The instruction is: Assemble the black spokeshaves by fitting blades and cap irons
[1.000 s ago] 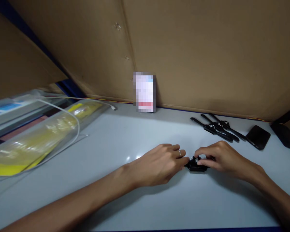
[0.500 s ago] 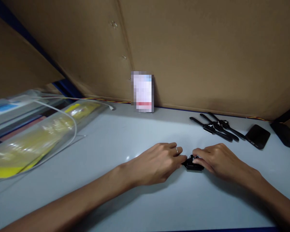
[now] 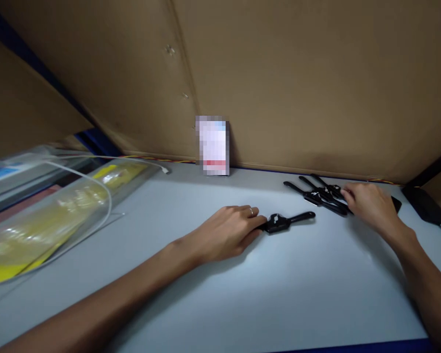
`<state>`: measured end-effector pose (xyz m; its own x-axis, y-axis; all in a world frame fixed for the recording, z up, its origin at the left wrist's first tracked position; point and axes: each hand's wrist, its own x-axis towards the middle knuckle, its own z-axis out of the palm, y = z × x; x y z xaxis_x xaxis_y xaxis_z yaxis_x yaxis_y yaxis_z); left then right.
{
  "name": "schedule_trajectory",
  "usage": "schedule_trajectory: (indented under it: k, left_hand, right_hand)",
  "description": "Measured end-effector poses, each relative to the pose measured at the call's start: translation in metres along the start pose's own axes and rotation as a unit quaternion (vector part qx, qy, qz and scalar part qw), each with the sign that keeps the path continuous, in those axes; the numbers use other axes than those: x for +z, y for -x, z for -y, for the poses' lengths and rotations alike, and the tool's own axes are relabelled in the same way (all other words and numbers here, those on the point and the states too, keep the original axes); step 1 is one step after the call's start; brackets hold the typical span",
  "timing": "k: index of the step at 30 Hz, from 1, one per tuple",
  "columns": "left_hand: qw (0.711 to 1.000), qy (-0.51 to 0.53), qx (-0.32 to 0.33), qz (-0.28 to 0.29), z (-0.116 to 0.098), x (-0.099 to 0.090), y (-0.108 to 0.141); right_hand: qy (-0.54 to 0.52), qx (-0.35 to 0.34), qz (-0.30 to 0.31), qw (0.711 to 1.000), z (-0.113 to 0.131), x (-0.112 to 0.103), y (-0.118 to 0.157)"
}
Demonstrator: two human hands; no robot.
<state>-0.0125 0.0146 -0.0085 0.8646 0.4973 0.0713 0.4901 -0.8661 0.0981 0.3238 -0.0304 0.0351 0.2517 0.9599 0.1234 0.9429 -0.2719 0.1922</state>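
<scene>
My left hand [image 3: 231, 230], with a ring on one finger, is closed around the left handle of a black spokeshave [image 3: 278, 223]. That tool lies across the table's middle, its right handle pointing away from my hand and its body showing bright metal parts. My right hand [image 3: 373, 206] is over the back right, thumb and fingers pinched at the right end of a group of several black spokeshaves [image 3: 316, 197]. These lie side by side at a slant, and my fingers cover part of the rightmost one. Behind my right hand a black phone [image 3: 397, 203] is mostly hidden.
A blurred white card [image 3: 215, 149] leans on the brown back panel [image 3: 279, 88]. Plastic-wrapped yellow material [image 3: 73, 211] and a white cable [image 3: 108, 196] lie at the left. A flat black object [image 3: 428, 206] stands at the far right of the grey table [image 3: 297, 294].
My right hand has left the middle spokeshave and moved right and back to the group. My left hand has shifted slightly left and back with its spokeshave, whose right handle now shows.
</scene>
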Motion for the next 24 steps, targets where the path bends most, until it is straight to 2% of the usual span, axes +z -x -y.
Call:
schedule_trajectory:
  k: [4, 8, 15, 19, 24]
  left_hand:
    - [0.995, -0.021, -0.101, -0.008, 0.008, 0.005, -0.003]
    - [0.983, -0.038, -0.173, -0.048, 0.012, 0.009, -0.003]
    - [0.984, -0.043, -0.146, -0.095, 0.009, 0.012, -0.002]
    - [0.986, -0.041, -0.149, -0.065, 0.000, 0.006, -0.002]
    - [0.982, -0.032, -0.184, -0.037, -0.007, 0.000, -0.003]
  right_hand:
    - [-0.008, 0.016, 0.048, 0.999, -0.029, 0.014, -0.016]
    - [-0.032, 0.010, 0.083, 0.996, -0.037, 0.030, -0.024]
    - [-0.096, -0.001, 0.105, 0.990, -0.043, 0.042, -0.035]
    - [-0.110, -0.009, 0.100, 0.989, -0.046, 0.044, -0.037]
    - [-0.122, -0.019, 0.083, 0.989, -0.044, 0.043, -0.035]
